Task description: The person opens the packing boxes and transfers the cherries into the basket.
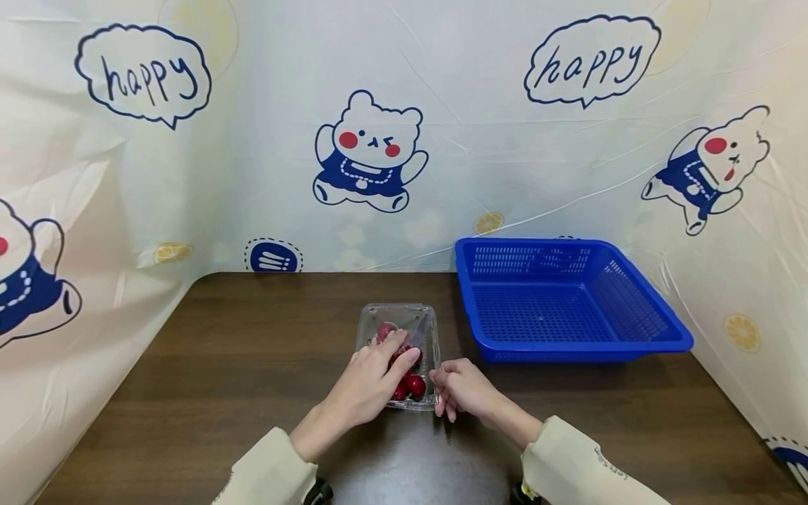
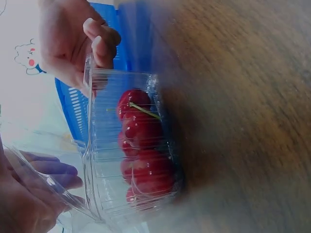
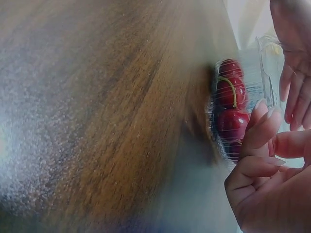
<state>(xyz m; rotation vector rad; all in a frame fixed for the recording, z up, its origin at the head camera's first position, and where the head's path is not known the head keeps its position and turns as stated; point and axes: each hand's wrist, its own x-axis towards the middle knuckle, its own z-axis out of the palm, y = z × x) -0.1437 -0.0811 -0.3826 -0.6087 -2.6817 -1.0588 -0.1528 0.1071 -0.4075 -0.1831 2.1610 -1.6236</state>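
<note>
A clear plastic clamshell box (image 1: pixel 430 330) holding several red cherries (image 1: pixel 415 386) sits on the table in front of me. My left hand (image 1: pixel 368 377) lies over its top with fingers extended. In the left wrist view, the box's transparent lid (image 2: pixel 48 182) slants under that hand. At the near right corner, my right hand (image 1: pixel 463 388) has its thumb and curled fingers pinching the rim. Through the ribbed side wall, the cherries (image 2: pixel 143 128) show a green stem. The right wrist view shows the right hand's curled fingers (image 3: pixel 260 133) at the box's edge.
A blue plastic basket (image 1: pixel 583 345) with slotted walls stands at the back right, close to the box. The brown wooden table (image 1: pixel 252 337) meets a printed cloth backdrop (image 1: pixel 480 140) at the back and both sides.
</note>
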